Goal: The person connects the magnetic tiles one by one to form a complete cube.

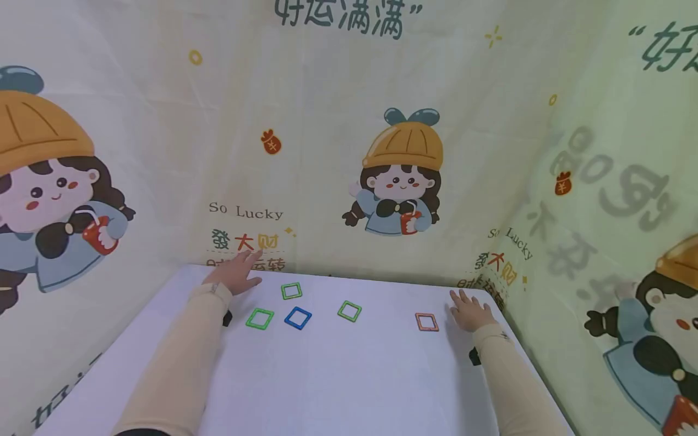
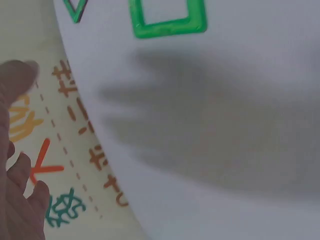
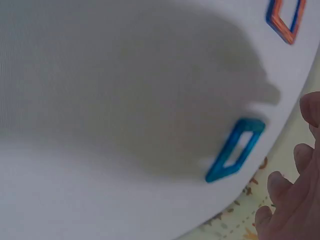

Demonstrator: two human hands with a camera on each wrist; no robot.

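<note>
My left hand, fingers spread and holding nothing, hovers at the far left edge of the white table. Beside it lie two green square plastic frames, a nearer one and a farther one. A blue square frame lies just right of these, and a third green frame sits farther right. My right hand is raised with spread fingers near the far right corner, also holding nothing. To its left is an orange frame. In the right wrist view a teal-blue frame lies close to the fingers.
The white table ends at a cloth backdrop printed with cartoon figures and lettering. The cloth also hangs along the left and right sides. Both hands cast soft shadows on the tabletop.
</note>
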